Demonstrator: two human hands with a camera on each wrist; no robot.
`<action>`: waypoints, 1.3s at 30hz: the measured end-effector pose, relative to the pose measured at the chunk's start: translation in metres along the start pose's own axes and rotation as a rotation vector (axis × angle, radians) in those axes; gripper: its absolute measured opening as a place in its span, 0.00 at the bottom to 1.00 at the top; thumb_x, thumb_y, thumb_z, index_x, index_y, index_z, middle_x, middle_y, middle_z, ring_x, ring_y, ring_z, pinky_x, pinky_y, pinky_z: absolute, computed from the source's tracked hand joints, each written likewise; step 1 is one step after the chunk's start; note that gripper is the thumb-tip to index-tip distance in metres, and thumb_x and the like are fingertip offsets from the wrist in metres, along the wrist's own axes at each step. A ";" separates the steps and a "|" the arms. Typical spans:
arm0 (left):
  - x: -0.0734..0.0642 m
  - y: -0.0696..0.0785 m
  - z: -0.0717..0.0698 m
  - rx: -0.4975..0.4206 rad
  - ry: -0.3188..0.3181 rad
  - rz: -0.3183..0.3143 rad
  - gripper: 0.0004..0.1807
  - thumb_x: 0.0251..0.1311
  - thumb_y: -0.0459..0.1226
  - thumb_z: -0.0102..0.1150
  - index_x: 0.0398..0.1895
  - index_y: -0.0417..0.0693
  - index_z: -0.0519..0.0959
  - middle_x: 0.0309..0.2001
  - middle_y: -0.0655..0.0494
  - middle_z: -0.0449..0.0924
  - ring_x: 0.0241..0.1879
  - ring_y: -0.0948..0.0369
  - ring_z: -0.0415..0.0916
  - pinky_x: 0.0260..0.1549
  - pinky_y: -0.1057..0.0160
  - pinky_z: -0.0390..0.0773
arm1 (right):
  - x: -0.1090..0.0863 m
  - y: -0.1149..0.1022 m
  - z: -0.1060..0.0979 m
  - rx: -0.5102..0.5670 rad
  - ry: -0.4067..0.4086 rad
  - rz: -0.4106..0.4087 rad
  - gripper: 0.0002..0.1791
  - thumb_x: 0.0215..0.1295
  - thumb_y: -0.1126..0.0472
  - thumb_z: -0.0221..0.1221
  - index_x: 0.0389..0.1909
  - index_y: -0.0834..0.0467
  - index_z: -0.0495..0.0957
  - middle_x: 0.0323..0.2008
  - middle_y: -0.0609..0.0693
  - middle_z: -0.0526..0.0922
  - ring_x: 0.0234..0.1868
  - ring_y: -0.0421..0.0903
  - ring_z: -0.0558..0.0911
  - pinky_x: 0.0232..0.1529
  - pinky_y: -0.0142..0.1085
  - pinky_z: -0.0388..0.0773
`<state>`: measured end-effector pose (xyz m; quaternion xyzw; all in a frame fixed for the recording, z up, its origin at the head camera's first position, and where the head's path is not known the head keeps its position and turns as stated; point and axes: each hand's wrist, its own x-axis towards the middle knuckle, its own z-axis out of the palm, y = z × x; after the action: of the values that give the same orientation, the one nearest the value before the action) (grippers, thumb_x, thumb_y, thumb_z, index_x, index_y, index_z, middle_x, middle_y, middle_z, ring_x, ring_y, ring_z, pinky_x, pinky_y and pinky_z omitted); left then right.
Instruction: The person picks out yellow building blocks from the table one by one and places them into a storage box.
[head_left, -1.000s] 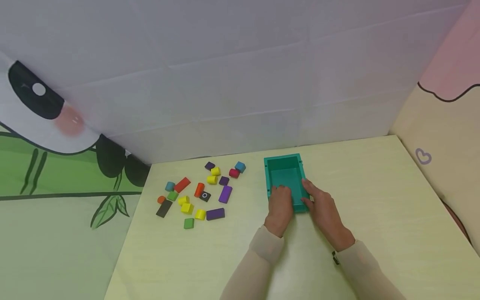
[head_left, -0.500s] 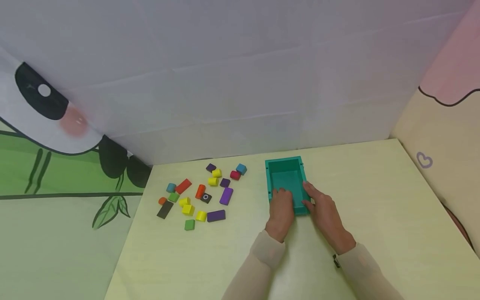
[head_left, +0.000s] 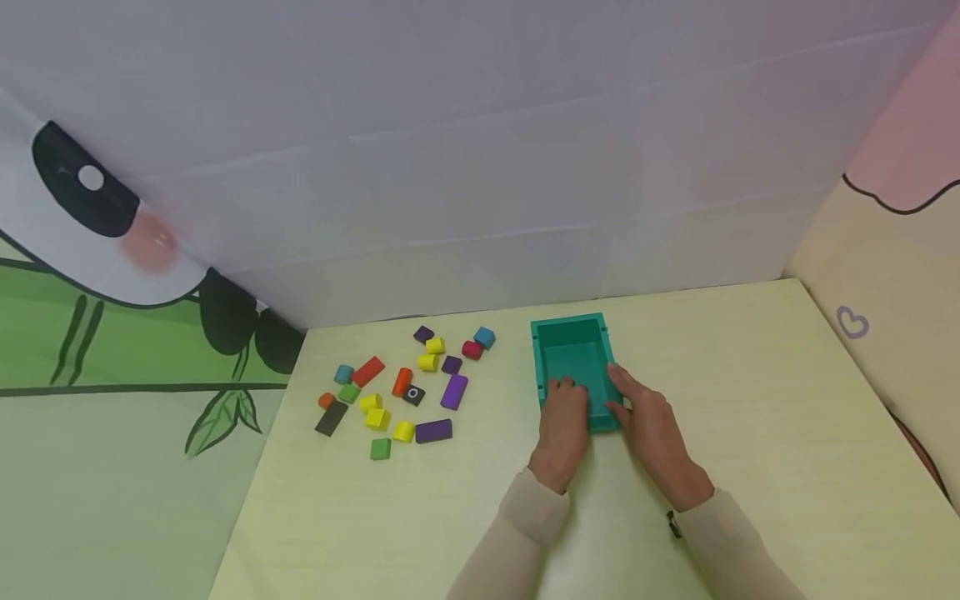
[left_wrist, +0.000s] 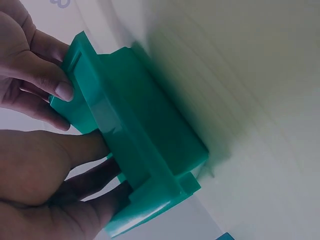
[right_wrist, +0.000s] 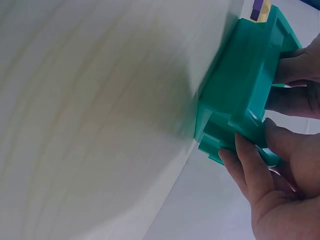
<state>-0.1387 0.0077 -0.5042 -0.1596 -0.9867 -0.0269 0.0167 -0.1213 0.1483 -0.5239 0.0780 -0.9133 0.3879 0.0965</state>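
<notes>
A teal rectangular box (head_left: pixel 576 357), open at the top, stands on the table. My right hand (head_left: pixel 658 432) grips its right wall near the front corner; the right wrist view shows the thumb and fingers (right_wrist: pixel 254 167) pinching the rim. My left hand (head_left: pixel 561 435) reaches over the near left part of the box with its fingers down inside. In the left wrist view these fingers (left_wrist: pixel 102 172) pass behind the box wall (left_wrist: pixel 120 125), which hides the fingertips; I cannot tell whether they hold anything.
Several small blocks lie scattered left of the box, among them a purple block (head_left: pixel 453 392), a yellow cube (head_left: pixel 377 419), a red block (head_left: pixel 368 372), a black block (head_left: pixel 332 418) and a green cube (head_left: pixel 380 449). A light wall hanging (head_left: pixel 480 192) borders the table's back edge.
Both hands keep their places at the box. The whole scene has shifted slightly down and right in the head view; the blocks lie as before.
</notes>
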 end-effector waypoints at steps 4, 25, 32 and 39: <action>-0.004 -0.002 -0.001 -0.040 0.038 0.013 0.11 0.65 0.31 0.71 0.49 0.47 0.89 0.48 0.51 0.84 0.50 0.55 0.76 0.53 0.65 0.83 | 0.000 -0.001 0.000 0.000 -0.006 0.008 0.35 0.64 0.73 0.69 0.72 0.70 0.71 0.69 0.66 0.75 0.66 0.66 0.77 0.60 0.59 0.80; -0.020 -0.026 -0.028 -0.242 0.191 0.067 0.18 0.67 0.25 0.66 0.59 0.45 0.86 0.61 0.49 0.82 0.63 0.53 0.76 0.61 0.61 0.82 | 0.001 -0.001 -0.002 0.000 -0.009 0.010 0.36 0.63 0.74 0.69 0.72 0.70 0.70 0.69 0.66 0.75 0.67 0.65 0.77 0.61 0.59 0.80; -0.026 -0.044 -0.030 -0.300 0.255 0.011 0.18 0.68 0.23 0.63 0.57 0.44 0.87 0.60 0.48 0.82 0.63 0.52 0.77 0.61 0.60 0.82 | 0.001 -0.004 -0.004 0.008 -0.027 0.027 0.36 0.65 0.74 0.68 0.74 0.69 0.69 0.71 0.66 0.74 0.68 0.65 0.76 0.63 0.59 0.78; -0.033 -0.064 -0.027 -0.343 0.281 -0.071 0.18 0.69 0.23 0.63 0.59 0.42 0.86 0.61 0.47 0.82 0.63 0.50 0.77 0.62 0.58 0.82 | 0.000 -0.004 -0.002 0.005 -0.028 0.033 0.36 0.66 0.74 0.68 0.74 0.69 0.68 0.71 0.66 0.73 0.70 0.66 0.75 0.63 0.59 0.78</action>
<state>-0.1267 -0.0654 -0.4814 -0.1201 -0.9605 -0.2171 0.1258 -0.1198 0.1472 -0.5199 0.0684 -0.9147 0.3908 0.0771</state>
